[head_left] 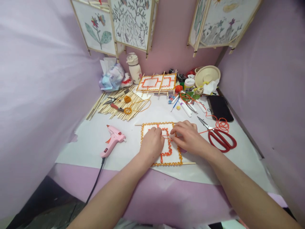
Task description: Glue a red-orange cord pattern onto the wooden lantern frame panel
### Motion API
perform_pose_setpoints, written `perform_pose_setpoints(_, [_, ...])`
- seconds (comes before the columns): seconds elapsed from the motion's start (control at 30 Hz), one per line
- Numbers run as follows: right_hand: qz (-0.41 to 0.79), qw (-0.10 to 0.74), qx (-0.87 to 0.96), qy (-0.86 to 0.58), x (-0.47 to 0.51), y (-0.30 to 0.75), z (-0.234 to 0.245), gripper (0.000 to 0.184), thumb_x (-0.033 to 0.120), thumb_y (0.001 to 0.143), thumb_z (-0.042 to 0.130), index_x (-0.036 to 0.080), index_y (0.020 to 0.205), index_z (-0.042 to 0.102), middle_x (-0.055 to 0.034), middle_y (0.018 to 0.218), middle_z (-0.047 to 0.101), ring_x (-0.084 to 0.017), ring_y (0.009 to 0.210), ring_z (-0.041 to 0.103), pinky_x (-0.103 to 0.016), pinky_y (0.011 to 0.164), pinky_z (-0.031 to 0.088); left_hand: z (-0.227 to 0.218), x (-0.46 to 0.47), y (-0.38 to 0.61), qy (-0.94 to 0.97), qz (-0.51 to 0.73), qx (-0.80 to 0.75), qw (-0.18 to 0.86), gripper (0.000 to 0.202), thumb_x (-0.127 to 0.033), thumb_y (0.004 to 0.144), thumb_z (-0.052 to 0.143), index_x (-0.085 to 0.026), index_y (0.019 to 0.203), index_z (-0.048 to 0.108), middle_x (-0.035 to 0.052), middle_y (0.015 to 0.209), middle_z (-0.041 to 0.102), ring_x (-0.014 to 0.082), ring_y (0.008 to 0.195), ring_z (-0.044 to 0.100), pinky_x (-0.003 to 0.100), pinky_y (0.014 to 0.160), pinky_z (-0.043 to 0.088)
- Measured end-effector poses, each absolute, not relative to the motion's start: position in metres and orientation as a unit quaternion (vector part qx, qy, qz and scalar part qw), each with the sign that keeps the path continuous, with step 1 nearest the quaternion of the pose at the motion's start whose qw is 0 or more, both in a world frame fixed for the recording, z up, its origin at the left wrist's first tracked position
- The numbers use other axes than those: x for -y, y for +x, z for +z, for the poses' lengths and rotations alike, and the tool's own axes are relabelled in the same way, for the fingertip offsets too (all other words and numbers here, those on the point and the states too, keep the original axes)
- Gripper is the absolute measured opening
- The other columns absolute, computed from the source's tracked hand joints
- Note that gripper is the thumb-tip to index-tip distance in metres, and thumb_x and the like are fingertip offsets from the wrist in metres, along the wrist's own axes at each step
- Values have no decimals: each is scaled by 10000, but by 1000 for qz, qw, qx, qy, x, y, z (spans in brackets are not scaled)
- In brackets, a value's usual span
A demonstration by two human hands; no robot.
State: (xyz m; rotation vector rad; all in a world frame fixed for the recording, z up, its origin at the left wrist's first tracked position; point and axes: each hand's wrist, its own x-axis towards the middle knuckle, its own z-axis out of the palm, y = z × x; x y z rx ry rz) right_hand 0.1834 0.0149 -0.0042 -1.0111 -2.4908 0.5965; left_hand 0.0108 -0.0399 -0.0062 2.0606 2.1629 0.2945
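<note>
In front of me lies a white panel [175,156] edged in looped yellow cord, with stick ends poking out at its corners and a stepped line of looped orange cord on its face. My left hand [152,143] rests over the panel's left half with fingers curled closed. Thin strands of orange cord [166,137] stretch from it to my right hand [188,136]. Thumb and index of that hand pinch together over the panel's right edge, on the cord. From there the cord trails right to a loose tangle [222,124]. My left fingertips are partly hidden.
Left is a pink glue gun [113,140]; right are red-handled scissors [218,135] and a black phone [219,108]. Behind lie bamboo sticks [130,109], pliers [114,104], markers [184,108], a framed panel [156,83] and a white bottle [134,68]. Painted lanterns [131,24] hang above.
</note>
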Motion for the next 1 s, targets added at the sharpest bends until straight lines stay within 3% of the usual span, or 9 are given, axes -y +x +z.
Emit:
perform_pose_setpoints(0.13, [212, 157, 895, -359, -17, 187, -6, 94, 228, 889, 594, 237, 825, 661, -39, 990, 612, -228, 1007, 478, -385, 854, 304, -6, 39, 10, 681, 102, -721, 72, 156, -136, 894, 429, -168, 892, 582, 72, 888, 629, 211, 837, 596, 314, 719, 420])
perform_pose_setpoints(0.4, [266, 198, 866, -373, -22, 190, -3, 145, 224, 906, 514, 236, 826, 634, -28, 966, 636, -221, 987, 500, -378, 859, 328, -1, 42, 12, 679, 115, -719, 89, 163, -145, 884, 452, -175, 950, 599, 58, 903, 636, 213, 845, 603, 324, 734, 433])
perform_pose_setpoints(0.67, [174, 230, 826, -484, -39, 207, -5, 123, 223, 809, 530, 215, 715, 608, -46, 921, 653, -259, 964, 522, -383, 804, 336, -3, 42, 11, 688, 145, -703, 108, 174, -166, 895, 447, -181, 897, 620, 66, 922, 630, 221, 903, 597, 341, 802, 463])
perform_pose_setpoints(1.0, [176, 208, 821, -502, -43, 215, -1, 114, 229, 790, 526, 220, 709, 605, -43, 910, 651, -270, 968, 529, -396, 811, 342, -8, 44, 8, 698, 262, -654, 127, 264, -102, 844, 493, -170, 1096, 531, 71, 1015, 619, 209, 954, 579, 373, 885, 478])
